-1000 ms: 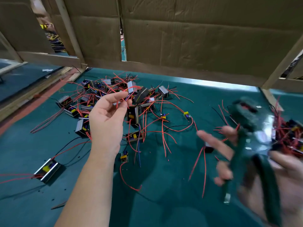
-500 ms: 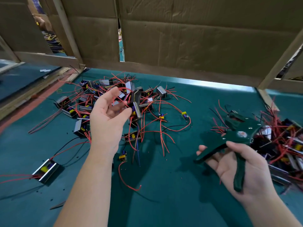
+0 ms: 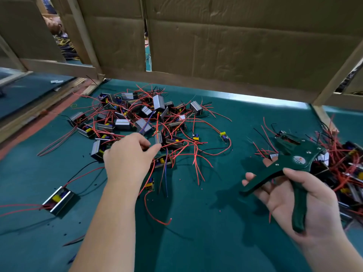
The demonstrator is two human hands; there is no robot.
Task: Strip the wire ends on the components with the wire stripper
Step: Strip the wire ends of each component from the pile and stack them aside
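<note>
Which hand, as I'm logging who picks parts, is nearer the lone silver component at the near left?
Left. The left hand pinches red wires just up and right of that component; the right hand holds the wire stripper far to its right.
</note>
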